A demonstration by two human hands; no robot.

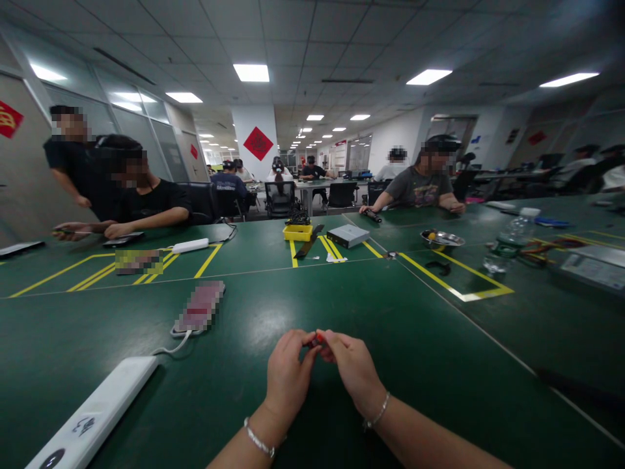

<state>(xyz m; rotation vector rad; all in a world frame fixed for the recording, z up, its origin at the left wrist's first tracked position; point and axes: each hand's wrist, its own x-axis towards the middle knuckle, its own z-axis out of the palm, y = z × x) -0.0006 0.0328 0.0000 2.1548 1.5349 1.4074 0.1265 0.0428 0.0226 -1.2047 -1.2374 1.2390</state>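
Note:
Both hands meet above the green table [224, 404], fingertips pinched together around a small object [319, 337] with a red-orange part and a dark part. Its kind is too small to make out, and the fingers cover most of it. My left hand [288, 365] pinches the dark end between thumb and forefinger. My right hand [352, 365] closes on the red-orange end. To the left of my hands lies a phone [201, 307] with a white cable plugged into it.
A long white power strip [105, 404] lies front left. Farther back are a yellow tray [297, 232], a grey box [347, 236], a metal bowl [442, 240] and a clear bottle [510, 241]. Yellow tape marks the tabletop. Several people sit around; one person [424, 176] is across the table.

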